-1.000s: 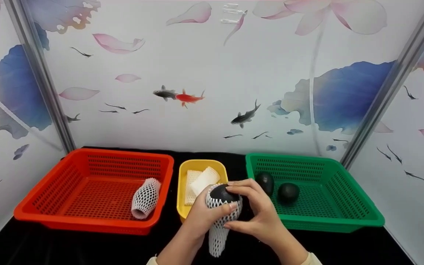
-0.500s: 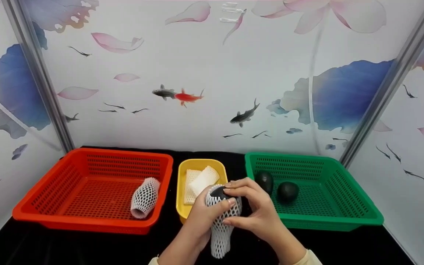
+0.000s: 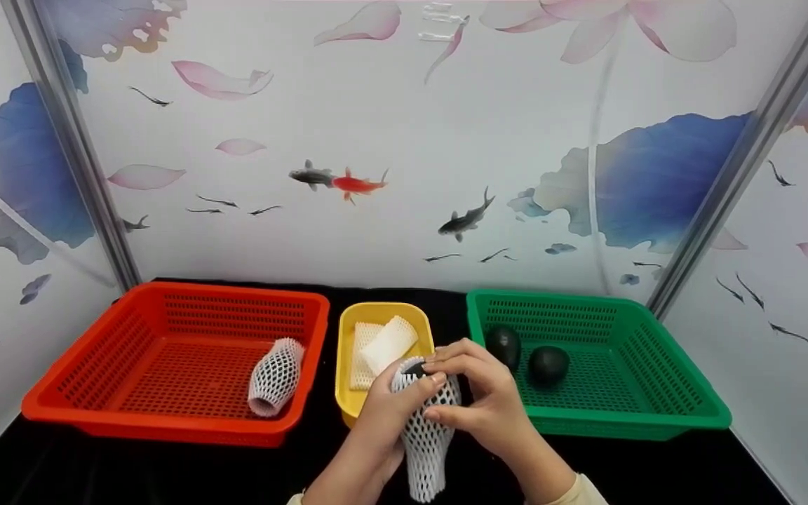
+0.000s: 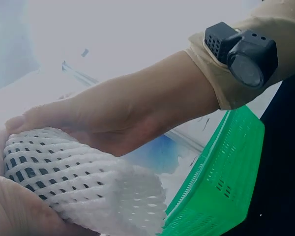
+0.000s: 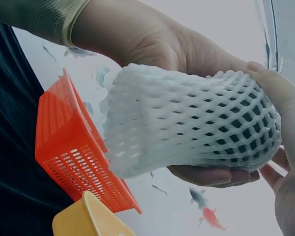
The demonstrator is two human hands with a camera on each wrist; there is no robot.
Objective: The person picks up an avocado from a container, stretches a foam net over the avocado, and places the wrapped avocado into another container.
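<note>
Both hands hold a dark avocado [image 3: 414, 367] inside a white foam net sleeve [image 3: 429, 440] in front of the baskets. My left hand [image 3: 378, 415] grips the netted fruit from the left, its thumb across the front. With bent fingers at the top and the thumb lower down, my right hand [image 3: 487, 387] pinches the sleeve and fruit from the right. Only a small bare patch of avocado shows at the top opening. The narrow tail of the foam net [image 5: 152, 118] hangs loose below the hands. Dark skin shows through the stretched mesh in both wrist views.
A red basket [image 3: 179, 379] at left contains one white foam-netted piece [image 3: 276, 379], dark through its mesh. In the middle, a yellow basket [image 3: 345, 401] holds flat foam nets [image 3: 390, 345]. Two dark avocados [image 3: 548, 366] lie in the green basket [image 3: 628, 401] at right.
The foam net has come further up over the avocado, so less bare skin shows at the top. The net's tail has swung slightly right and lower. Both hands keep their hold.
</note>
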